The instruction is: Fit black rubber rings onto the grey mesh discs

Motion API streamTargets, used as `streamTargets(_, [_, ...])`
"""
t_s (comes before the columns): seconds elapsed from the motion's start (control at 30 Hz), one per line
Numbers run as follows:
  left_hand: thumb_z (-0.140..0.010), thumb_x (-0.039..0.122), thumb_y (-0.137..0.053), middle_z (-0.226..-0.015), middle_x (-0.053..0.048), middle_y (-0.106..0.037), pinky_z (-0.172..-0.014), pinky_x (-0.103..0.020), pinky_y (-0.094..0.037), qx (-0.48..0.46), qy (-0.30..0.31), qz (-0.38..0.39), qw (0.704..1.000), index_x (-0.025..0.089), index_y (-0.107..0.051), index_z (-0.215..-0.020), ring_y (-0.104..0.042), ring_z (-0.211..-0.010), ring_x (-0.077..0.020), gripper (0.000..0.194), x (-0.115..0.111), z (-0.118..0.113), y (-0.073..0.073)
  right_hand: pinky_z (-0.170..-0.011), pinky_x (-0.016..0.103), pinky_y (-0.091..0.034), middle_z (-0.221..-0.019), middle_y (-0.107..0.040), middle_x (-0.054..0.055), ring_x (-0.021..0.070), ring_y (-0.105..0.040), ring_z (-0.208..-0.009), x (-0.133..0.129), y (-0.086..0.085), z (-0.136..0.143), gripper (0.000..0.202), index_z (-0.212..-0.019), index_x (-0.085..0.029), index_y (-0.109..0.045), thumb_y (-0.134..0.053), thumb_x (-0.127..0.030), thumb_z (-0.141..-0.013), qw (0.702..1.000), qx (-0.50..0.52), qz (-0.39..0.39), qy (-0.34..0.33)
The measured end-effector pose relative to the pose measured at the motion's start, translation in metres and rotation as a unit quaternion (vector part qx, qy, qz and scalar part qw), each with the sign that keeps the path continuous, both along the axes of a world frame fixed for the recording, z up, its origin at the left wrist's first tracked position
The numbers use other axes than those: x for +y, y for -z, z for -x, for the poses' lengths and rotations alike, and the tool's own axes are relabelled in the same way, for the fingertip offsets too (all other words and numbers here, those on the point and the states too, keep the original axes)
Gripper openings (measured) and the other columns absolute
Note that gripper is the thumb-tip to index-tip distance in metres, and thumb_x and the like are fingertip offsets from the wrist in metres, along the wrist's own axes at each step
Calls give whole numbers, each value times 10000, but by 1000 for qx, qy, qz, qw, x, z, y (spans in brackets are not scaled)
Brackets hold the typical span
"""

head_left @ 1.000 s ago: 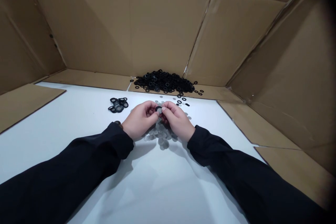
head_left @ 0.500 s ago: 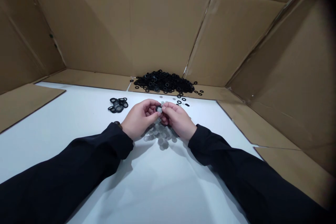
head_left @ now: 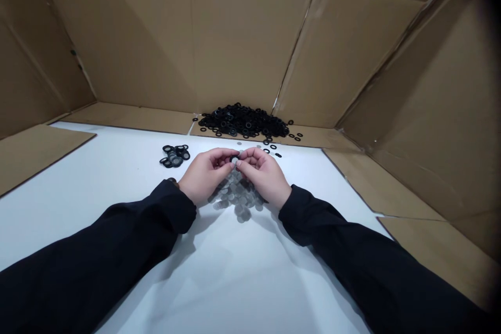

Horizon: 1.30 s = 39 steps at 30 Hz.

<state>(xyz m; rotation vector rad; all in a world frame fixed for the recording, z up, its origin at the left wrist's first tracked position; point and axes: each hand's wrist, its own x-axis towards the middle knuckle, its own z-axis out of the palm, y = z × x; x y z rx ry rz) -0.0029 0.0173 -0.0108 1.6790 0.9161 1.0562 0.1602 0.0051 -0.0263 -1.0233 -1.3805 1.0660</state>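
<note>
Both hands meet above the grey discs (head_left: pixel 235 195) on the white surface (head_left: pixel 117 167): the left hand (head_left: pixel 205 175) and right hand (head_left: pixel 262 175) pinch one small black ring (head_left: pixel 234 159) between their fingertips. Seating it well likely needs even, level fingertip pressure.

Left hand (head_left: pixel 205 175) and right hand (head_left: pixel 262 173) fingertips pinched together, both forearms angled inward
</note>
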Motion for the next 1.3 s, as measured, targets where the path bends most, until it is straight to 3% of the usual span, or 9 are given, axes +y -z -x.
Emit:
streamTargets(0.23, [-789,316,-678,-1022,-107,-693,-860,-354,-491,-37,8,44,998,98,-649,-1169,-627,-933,-204,439,2,1,2,-675,271,-497,-820,-637,14,133,-589,-702,-7,2,0,156,-924,-199,-593,-650,-289,-810,976,-134,-152,75])
streamTargets(0.53, [-735,319,-732,-984,-100,-718,-855,-359,-486,-86,39,102,990,107,-681,-1118,-635,-904,-204,442,-1,-1,-3,-659,276,-494,-808,-642,10,140,-589,-691,-5,3,-3,220,-1053,-213,-628,-613,-241,-835,961,-189,-188,79])
streamTargets(0.83, [-735,322,-728,-953,-87,-703,-742,-311,-472,-89,42,123,988,101,-667,-1116,-606,-761,-153,444,0,0,-2,-683,289,-480,-888,-633,29,127,-543,-680,-8,-1,-7,158,-981,-202,-673,-604,-203,-839,925,-245,-272,103])
streamTargets(0.97, [-723,316,-739,-922,-68,-703,-688,-286,-463,-87,32,123,988,113,-678,-1089,-570,-683,-120,423,-2,-1,-4,-650,281,-469,-907,-637,35,129,-540,-680,-7,-2,-7,115,-933,-200,-665,-598,-222,-842,933,-229,-256,104])
streamTargets(1.13, [-724,298,-713,-734,-27,-675,-721,-303,-484,-69,21,115,991,124,-703,-1011,-600,-722,-157,336,-6,-2,-8,-598,265,-456,-829,-616,11,132,-541,-658,-5,2,-3,155,-919,-211,-576,-642,-297,-809,970,-158,-160,96])
streamTargets(1.3, [-741,299,-673,-856,-62,-701,-748,-303,-486,-36,9,67,997,130,-703,-965,-625,-809,-181,282,-5,-1,-8,-607,254,-462,-739,-569,-17,124,-531,-644,-2,3,1,228,-863,-209,-531,-683,-355,-775,992,-79,-88,53])
